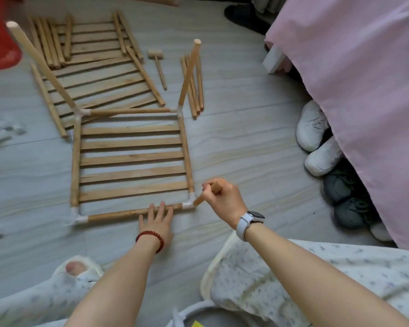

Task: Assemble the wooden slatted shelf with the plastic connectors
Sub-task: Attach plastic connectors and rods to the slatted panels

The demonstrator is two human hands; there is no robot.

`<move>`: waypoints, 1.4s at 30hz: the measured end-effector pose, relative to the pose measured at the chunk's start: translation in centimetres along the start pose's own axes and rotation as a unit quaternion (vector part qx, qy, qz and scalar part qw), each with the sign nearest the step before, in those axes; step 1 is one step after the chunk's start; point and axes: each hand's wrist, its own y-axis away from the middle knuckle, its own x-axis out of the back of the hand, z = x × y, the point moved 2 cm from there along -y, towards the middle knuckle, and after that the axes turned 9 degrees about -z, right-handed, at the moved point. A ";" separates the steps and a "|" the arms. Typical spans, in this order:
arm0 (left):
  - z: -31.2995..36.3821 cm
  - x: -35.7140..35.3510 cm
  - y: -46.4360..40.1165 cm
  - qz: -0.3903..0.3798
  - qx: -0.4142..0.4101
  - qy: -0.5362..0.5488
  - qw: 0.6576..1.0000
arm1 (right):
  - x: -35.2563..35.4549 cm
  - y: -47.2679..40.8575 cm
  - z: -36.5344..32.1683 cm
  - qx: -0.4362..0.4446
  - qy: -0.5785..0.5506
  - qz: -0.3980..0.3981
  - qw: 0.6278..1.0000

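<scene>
Right hand (222, 197) grips a third dowel leg (209, 191) at the slatted frame's (131, 159) near connector (189, 204), left hand (157, 220) flat beside; spare slat panels (97, 74) beyond wait.

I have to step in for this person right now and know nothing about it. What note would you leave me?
Left hand: flat, pressing the near rail of the frame.
Right hand: grips a dowel, its tip at the near right connector.
Done: slatted frame joined by four white corners; two posts stand in the far corners.
Left: seat this post, add one at the near left connector, then build up from the spare slats and dowels. Mallet lies beyond the frame.
</scene>
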 end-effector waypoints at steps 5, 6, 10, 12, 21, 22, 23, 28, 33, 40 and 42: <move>-0.1 0.6 -0.8 0.011 0.009 0.012 1.000 | 0.9 -1.9 -0.9 0.058 0.090 0.005 0.994; 0.0 0.8 -1.0 0.009 0.011 0.011 1.000 | 1.4 -1.9 -1.2 0.075 0.083 0.022 0.993; 0.2 1.3 -1.5 -0.002 0.019 0.002 1.000 | 2.5 -1.9 -3.8 0.113 -0.123 0.090 0.982; 0.1 1.5 -1.6 -0.007 0.016 0.005 1.000 | 2.1 -2.4 -4.8 0.118 -0.126 0.107 0.979; -0.7 3.8 -0.7 -0.040 0.017 0.073 0.996 | 2.5 -1.9 -0.8 0.088 -0.068 0.168 0.979; -0.9 4.9 -0.4 -0.020 0.026 0.076 0.997 | 3.0 -1.8 -0.3 0.072 -0.055 0.156 0.984; -1.1 6.1 0.1 0.008 0.031 0.076 0.997 | 3.4 -1.7 0.1 0.060 -0.033 0.137 0.988; -1.7 13.6 6.1 0.124 -0.018 0.049 0.991 | 3.1 -2.1 -3.3 0.022 0.212 -0.042 0.976; -3.6 20.3 15.6 0.251 -0.046 0.021 0.967 | 2.5 -2.4 -9.8 0.030 0.364 -0.152 0.918; -10.4 23.7 27.0 0.496 -0.033 0.010 0.868 | 3.7 -1.3 -23.5 0.172 0.317 -0.145 0.921; -12.0 23.3 28.8 0.581 -0.048 -0.013 0.813 | 3.7 -1.5 -26.4 0.206 0.347 -0.113 0.908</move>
